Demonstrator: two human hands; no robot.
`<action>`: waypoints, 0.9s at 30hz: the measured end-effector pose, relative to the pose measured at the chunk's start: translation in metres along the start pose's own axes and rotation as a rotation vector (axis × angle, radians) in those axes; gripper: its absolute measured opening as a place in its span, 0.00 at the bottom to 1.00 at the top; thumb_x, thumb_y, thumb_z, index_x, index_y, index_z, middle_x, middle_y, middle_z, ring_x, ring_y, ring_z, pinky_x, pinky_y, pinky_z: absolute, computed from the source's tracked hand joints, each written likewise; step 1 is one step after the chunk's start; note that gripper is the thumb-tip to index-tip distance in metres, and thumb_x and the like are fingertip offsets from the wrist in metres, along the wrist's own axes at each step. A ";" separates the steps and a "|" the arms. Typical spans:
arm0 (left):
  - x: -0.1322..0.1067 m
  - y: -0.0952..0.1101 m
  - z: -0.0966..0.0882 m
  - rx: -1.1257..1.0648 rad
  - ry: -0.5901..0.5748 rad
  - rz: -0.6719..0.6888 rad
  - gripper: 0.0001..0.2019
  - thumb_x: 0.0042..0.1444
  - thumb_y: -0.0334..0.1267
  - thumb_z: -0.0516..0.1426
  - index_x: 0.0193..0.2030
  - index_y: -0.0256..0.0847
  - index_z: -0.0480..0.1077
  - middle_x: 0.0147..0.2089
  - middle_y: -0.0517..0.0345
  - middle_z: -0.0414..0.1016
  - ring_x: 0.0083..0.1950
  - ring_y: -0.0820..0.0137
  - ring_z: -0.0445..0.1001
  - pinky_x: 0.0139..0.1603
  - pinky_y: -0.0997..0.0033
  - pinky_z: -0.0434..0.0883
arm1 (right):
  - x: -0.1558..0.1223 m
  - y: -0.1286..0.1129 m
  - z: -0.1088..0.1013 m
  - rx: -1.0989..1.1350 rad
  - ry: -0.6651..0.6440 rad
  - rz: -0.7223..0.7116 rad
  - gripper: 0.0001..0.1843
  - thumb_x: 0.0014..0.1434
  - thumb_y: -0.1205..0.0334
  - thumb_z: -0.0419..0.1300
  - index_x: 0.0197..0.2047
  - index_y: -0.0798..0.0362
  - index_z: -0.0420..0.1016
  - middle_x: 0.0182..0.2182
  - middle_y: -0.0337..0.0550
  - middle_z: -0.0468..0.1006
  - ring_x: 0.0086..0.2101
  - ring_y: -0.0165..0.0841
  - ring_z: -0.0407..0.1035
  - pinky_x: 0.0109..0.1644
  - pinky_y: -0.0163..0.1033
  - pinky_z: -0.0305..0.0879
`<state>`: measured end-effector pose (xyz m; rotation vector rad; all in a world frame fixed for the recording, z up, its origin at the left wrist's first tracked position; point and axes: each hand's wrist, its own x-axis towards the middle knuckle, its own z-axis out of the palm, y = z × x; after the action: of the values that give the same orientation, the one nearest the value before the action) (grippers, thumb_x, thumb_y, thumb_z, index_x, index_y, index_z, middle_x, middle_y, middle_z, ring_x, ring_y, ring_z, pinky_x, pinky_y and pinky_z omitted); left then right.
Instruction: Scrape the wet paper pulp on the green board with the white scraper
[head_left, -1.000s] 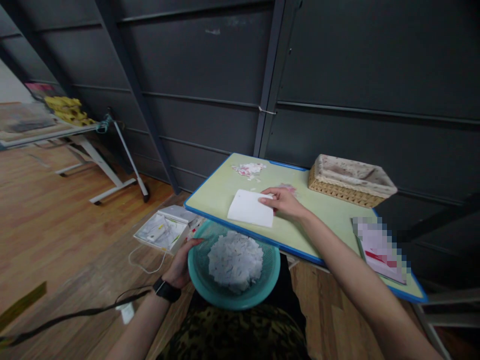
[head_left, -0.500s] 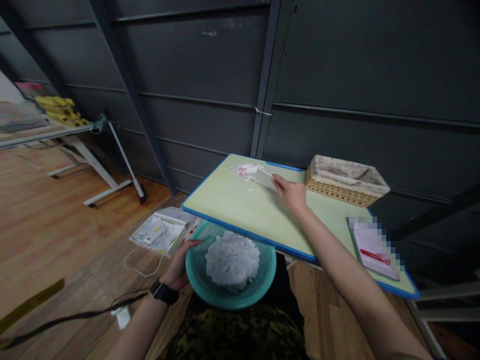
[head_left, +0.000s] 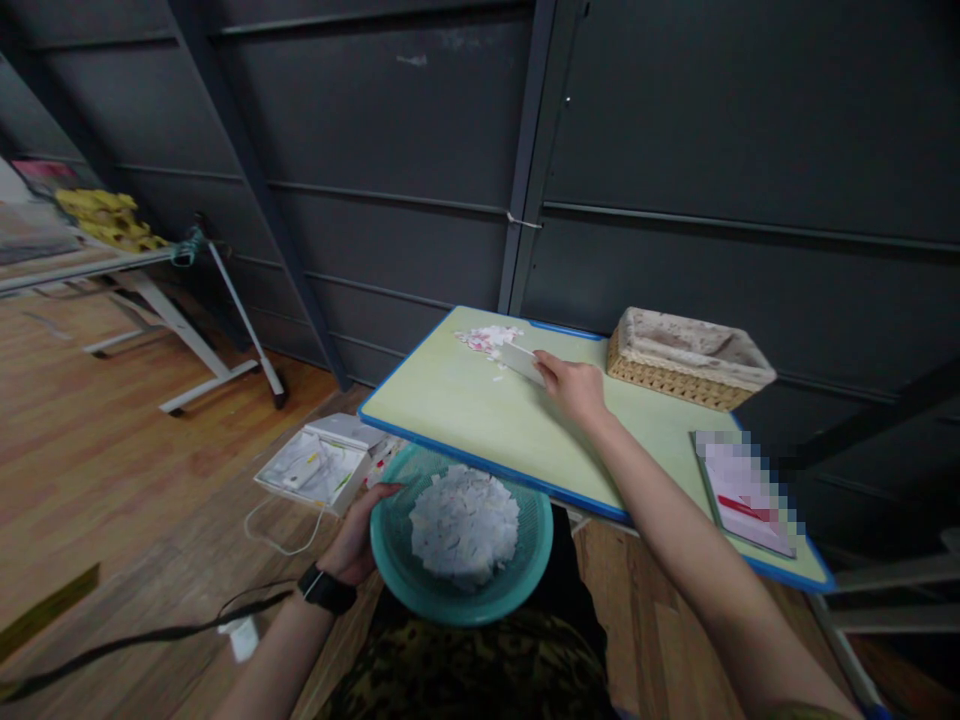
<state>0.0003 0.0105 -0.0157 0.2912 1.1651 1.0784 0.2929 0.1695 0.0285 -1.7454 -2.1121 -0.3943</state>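
Note:
My left hand [head_left: 365, 530] grips the rim of a teal plastic colander [head_left: 390, 575] below the table's front edge. A heap of torn white paper scraps [head_left: 465, 525] lies inside it. Over the pale yellow tabletop [head_left: 435, 400], my right hand [head_left: 574, 388] pinches a flat white card [head_left: 523, 360], held tilted. The card's far end is beside a small pile of white and pink paper bits [head_left: 486, 338] at the back left of the table. One loose scrap [head_left: 498, 379] lies just in front of that pile.
A woven basket with a cloth liner [head_left: 686, 360] stands at the table's back right. Nearer on the right lies a flat tablet-like thing [head_left: 739, 480], partly blurred out. An open white box [head_left: 315, 465] is at the lower left. A dark panelled wall [head_left: 397, 120] rises behind.
My right hand has moved slightly left with the card, toward the pile of paper bits. My left hand and the colander stay in about the same place.

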 end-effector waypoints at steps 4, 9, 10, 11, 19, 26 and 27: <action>-0.001 0.000 0.001 0.008 -0.014 -0.019 0.07 0.54 0.29 0.56 0.33 0.34 0.77 0.28 0.51 0.85 0.25 0.67 0.80 0.32 0.70 0.76 | 0.002 0.004 0.001 0.012 0.011 0.019 0.25 0.68 0.51 0.44 0.59 0.47 0.73 0.37 0.50 0.83 0.32 0.38 0.75 0.34 0.37 0.58; 0.002 -0.001 -0.003 0.042 -0.010 -0.045 0.07 0.55 0.32 0.56 0.32 0.34 0.76 0.26 0.50 0.84 0.22 0.66 0.79 0.28 0.67 0.76 | 0.007 0.017 0.000 0.109 0.127 0.108 0.25 0.67 0.51 0.46 0.58 0.50 0.75 0.39 0.52 0.83 0.34 0.42 0.76 0.38 0.40 0.62; 0.003 -0.001 -0.004 0.045 -0.009 -0.053 0.08 0.55 0.32 0.56 0.32 0.34 0.76 0.26 0.50 0.84 0.23 0.65 0.79 0.28 0.66 0.77 | 0.008 0.019 0.000 0.137 0.151 0.121 0.25 0.67 0.51 0.47 0.57 0.50 0.75 0.39 0.52 0.83 0.35 0.42 0.76 0.39 0.40 0.63; 0.004 -0.002 -0.004 0.047 -0.008 -0.060 0.08 0.55 0.33 0.56 0.33 0.34 0.76 0.26 0.50 0.84 0.23 0.65 0.80 0.29 0.66 0.77 | 0.009 0.022 0.001 0.166 0.172 0.131 0.24 0.66 0.51 0.47 0.57 0.50 0.76 0.40 0.51 0.83 0.35 0.42 0.76 0.39 0.41 0.64; 0.005 -0.002 -0.005 0.023 0.003 -0.040 0.05 0.53 0.32 0.58 0.34 0.34 0.75 0.26 0.50 0.84 0.22 0.63 0.79 0.28 0.64 0.77 | 0.001 0.020 0.009 0.371 0.188 0.009 0.21 0.65 0.52 0.51 0.48 0.52 0.80 0.43 0.46 0.82 0.36 0.37 0.77 0.42 0.37 0.65; 0.004 0.001 -0.005 0.010 -0.014 0.015 0.05 0.51 0.30 0.59 0.34 0.34 0.75 0.26 0.51 0.84 0.21 0.65 0.78 0.27 0.66 0.76 | -0.008 0.007 0.005 0.289 0.134 -0.037 0.22 0.66 0.53 0.48 0.49 0.52 0.80 0.39 0.47 0.83 0.32 0.35 0.76 0.37 0.36 0.62; 0.004 0.001 -0.005 0.013 -0.008 0.020 0.04 0.51 0.29 0.58 0.33 0.34 0.75 0.25 0.51 0.84 0.21 0.66 0.78 0.27 0.67 0.76 | -0.008 0.007 0.005 0.272 0.151 -0.025 0.22 0.66 0.53 0.48 0.50 0.52 0.80 0.39 0.47 0.83 0.32 0.35 0.76 0.37 0.36 0.62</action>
<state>-0.0044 0.0123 -0.0192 0.3178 1.1646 1.0869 0.3002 0.1657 0.0203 -1.4892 -1.9780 -0.2246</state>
